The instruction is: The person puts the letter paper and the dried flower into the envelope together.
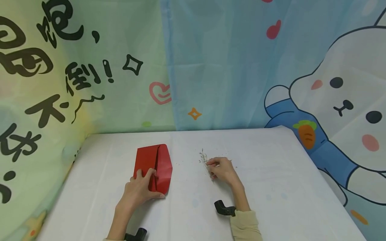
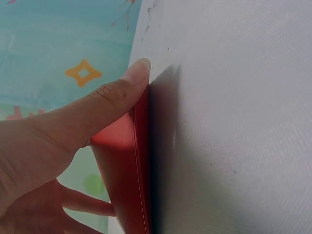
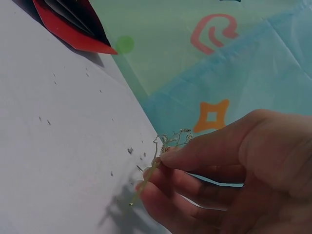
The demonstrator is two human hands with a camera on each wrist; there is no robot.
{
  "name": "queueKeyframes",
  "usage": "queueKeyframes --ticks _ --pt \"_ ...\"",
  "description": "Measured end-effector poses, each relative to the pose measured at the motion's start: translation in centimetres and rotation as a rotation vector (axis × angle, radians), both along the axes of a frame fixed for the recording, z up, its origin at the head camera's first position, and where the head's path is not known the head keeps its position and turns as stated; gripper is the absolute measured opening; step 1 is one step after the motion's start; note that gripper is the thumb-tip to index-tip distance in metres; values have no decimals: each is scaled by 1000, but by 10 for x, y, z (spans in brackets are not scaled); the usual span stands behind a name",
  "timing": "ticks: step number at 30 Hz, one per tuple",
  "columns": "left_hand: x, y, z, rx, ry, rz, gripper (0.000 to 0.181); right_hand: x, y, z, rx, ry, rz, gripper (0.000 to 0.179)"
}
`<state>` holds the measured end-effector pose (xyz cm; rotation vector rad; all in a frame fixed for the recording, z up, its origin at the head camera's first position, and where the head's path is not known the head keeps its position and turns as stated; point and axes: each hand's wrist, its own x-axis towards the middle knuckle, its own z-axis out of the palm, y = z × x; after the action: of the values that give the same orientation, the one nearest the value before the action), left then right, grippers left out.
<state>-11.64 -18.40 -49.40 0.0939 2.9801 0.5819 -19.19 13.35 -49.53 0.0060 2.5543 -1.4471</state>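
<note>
A red paper envelope (image 1: pixel 146 160) lies toward the left of the white table, its flap side turned to the right. My left hand (image 1: pixel 137 189) holds it at the near end, fingers spread over the top and thumb along the near edge. In the left wrist view the thumb presses on the red envelope (image 2: pixel 119 161). To the right, my right hand (image 1: pixel 223 170) pinches a thin dried flower sprig (image 1: pixel 203 155) between thumb and fingers. The right wrist view shows the sprig's stem (image 3: pixel 141 187) poking out below the fingertips, and the envelope (image 3: pixel 73 39) gaping at its mouth.
Small dark crumbs (image 3: pixel 130 150) are scattered on the white table (image 1: pixel 271 174) around the sprig and between the two hands. A printed cloth backdrop (image 1: pixel 226 67) hangs behind the table. Black wrist cameras (image 1: pixel 224 208) sit at both wrists.
</note>
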Motion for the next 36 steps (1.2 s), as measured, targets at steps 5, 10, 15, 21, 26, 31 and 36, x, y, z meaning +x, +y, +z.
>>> queueKeyframes --ticks 5,10,15,21,26,31,36 --pt "-1 0 -1 -2 -1 6 78 1 -9 0 -16 6 21 20" --pt "-1 -1 -1 4 -4 11 78 1 -18 -1 -18 7 48 18" --pt "0 -1 -1 6 3 10 78 1 -28 -1 -30 -6 65 17" --pt "0 -2 0 3 -1 13 78 -2 -40 -3 -87 -19 88 18" --pt "-1 -1 0 7 -3 16 78 -3 -48 -6 -108 -44 108 17" --pt "-2 -1 0 9 3 17 78 -3 -57 -6 -125 -62 131 16" --pt "-1 -1 -1 9 5 20 79 -3 -66 -3 -220 -117 169 19"
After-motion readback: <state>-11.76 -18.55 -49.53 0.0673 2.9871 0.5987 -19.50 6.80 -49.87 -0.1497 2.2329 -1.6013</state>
